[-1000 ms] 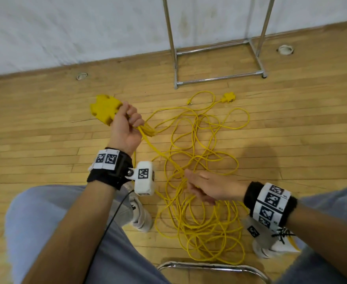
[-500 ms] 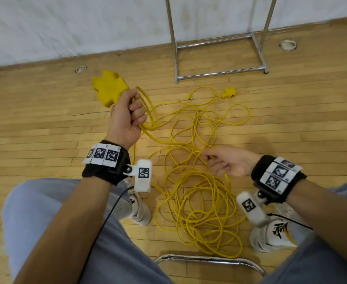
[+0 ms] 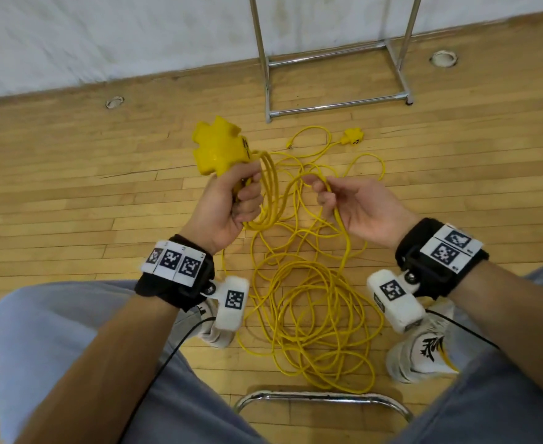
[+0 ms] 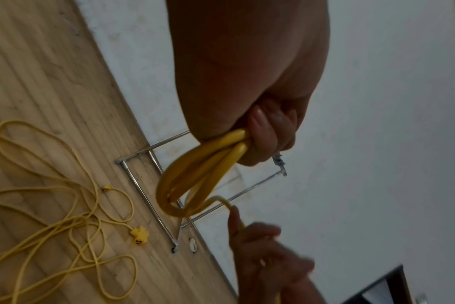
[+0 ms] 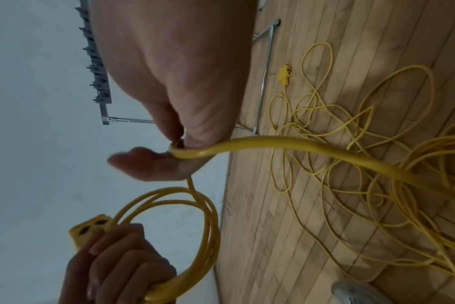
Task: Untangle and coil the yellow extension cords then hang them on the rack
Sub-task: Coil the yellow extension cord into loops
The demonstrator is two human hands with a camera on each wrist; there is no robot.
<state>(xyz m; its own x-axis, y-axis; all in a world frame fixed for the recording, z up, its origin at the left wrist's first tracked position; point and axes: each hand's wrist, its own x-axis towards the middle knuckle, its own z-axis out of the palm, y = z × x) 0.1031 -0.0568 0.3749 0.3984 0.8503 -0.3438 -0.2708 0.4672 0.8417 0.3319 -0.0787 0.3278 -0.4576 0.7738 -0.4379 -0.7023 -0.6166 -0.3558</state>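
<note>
My left hand (image 3: 231,203) grips a yellow multi-outlet socket head (image 3: 219,148) together with a few coiled loops of yellow cord (image 3: 268,190); the left wrist view shows those loops (image 4: 195,176) bunched under my curled fingers. To its right, my right hand (image 3: 347,203) pinches the same cord (image 5: 260,144) between thumb and fingers. From there the cord drops into a tangled yellow pile (image 3: 311,315) on the wooden floor between my feet. A second small yellow socket end (image 3: 354,136) and a plug (image 3: 291,144) lie near the rack's base.
The chrome rack (image 3: 334,105) stands against the white wall ahead, its base bars on the floor. A chrome chair rail (image 3: 321,397) curves below the pile. My white shoes (image 3: 423,357) flank the cords. Round floor fittings (image 3: 443,57) sit near the wall.
My right hand rose from the pile and carried a length of cord up beside the left hand. The left hand lifted slightly and holds more loops than before.
</note>
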